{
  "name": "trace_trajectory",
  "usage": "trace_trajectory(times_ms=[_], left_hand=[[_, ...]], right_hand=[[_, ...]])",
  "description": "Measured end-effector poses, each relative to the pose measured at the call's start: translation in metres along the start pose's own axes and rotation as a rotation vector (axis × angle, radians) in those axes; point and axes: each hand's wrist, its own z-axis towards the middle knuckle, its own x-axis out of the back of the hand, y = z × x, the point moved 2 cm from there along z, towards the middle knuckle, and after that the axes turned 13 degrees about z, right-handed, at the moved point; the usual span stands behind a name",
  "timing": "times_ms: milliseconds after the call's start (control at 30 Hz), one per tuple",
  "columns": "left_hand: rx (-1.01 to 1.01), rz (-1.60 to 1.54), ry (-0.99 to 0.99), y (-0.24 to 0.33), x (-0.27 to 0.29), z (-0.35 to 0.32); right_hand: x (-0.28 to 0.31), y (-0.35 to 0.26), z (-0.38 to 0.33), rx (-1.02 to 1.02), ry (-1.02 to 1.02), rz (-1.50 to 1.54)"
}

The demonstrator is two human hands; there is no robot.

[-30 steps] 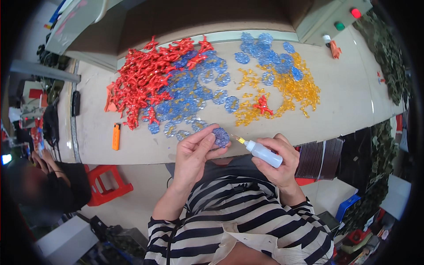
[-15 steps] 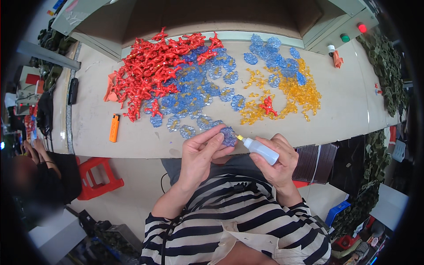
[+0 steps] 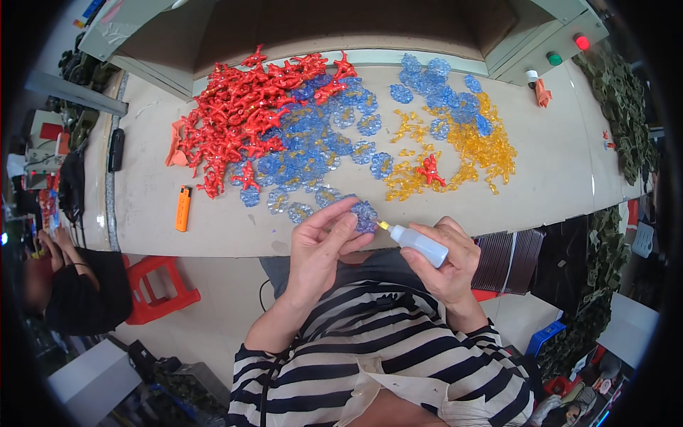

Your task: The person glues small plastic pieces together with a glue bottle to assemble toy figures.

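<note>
Between the thumb and fingers of my left hand [image 3: 324,238] is a translucent blue-violet flower-shaped plastic piece [image 3: 365,216]. My right hand [image 3: 449,252] grips a small white squeeze bottle [image 3: 421,245], tilted so its yellow nozzle tip [image 3: 384,225] points at the piece's right edge. Whether the tip touches the piece I cannot tell. Just beyond my hands lie many similar blue pieces [image 3: 306,160], some showing yellow in their middles. Small yellow plastic pieces [image 3: 484,146] are heaped to the right, with one red figure-shaped piece [image 3: 430,171] among them.
A large heap of shiny red pieces [image 3: 238,114] covers the table's far left. An orange utility knife [image 3: 183,208] lies near the front edge. More blue pieces [image 3: 427,75] sit at the back right. A red stool [image 3: 162,287] and another person [image 3: 85,288] are at the left.
The bottle's tip has shifted slightly left along with the piece. The view has moved a little; both hands keep their holds.
</note>
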Motion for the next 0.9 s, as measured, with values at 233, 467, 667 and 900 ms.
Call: trace_trajectory(times_ms=[233,467,667,900], left_hand=[[0.034,0.042,0.016,0.004,0.003,-0.007],[0.031,0.144,-0.037,-0.003,0.012,-0.025],[0.152,0.099,-0.099,-0.012,0.004,-0.032],[0.218,0.093,-0.227,-0.025,-0.009,-0.026]], right_hand=[[0.005,0.017,-0.009,-0.211,0.199,0.212],[-0.019,0.033,-0.007,-0.174,0.059,-0.001],[-0.014,0.032,0.002,-0.081,0.104,-0.051],[0.035,0.052,0.003,-0.18,0.173,-0.565]])
